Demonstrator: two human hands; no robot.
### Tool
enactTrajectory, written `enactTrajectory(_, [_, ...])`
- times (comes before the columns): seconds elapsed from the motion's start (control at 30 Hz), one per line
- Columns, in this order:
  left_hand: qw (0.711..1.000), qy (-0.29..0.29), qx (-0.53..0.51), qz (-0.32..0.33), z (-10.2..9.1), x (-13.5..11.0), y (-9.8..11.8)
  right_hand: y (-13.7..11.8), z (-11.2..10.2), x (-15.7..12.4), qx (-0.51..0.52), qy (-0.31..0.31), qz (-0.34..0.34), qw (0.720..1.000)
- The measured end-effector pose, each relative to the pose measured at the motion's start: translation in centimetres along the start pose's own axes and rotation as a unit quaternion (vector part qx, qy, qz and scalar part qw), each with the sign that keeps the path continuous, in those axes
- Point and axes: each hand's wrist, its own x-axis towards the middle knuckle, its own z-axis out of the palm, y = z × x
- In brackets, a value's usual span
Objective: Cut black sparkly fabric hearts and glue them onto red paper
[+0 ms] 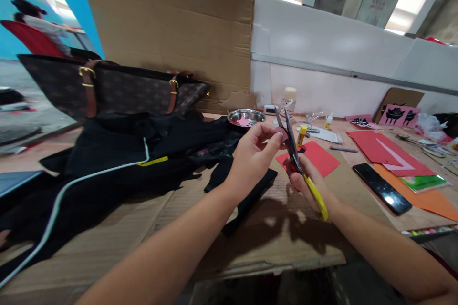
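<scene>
My left hand pinches a small piece of pink paper between thumb and fingers. In my right hand is a pair of scissors with yellow-edged handles, its blades pointing up and parted. The pink paper lies right at the blades; whether they touch it I cannot tell. Under and behind my right hand a red sheet of paper rests on the cardboard. Black cloth lies below my left hand. A glue stick with a yellow cap stands just behind the scissors.
A metal bowl holds pink scraps. To the right lie a black phone, red paper and an orange sheet. On the left are a brown handbag, black garments and a white cable. A person sits far left.
</scene>
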Motion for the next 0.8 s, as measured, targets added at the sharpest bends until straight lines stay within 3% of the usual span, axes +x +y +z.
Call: enactTrajectory(0.8, [1.0, -0.006, -0.02, 0.013, -0.16, -0.02, -0.2, -0.17, 0.05, -0.01, -0.004, 0.015, -0.004, 1.0])
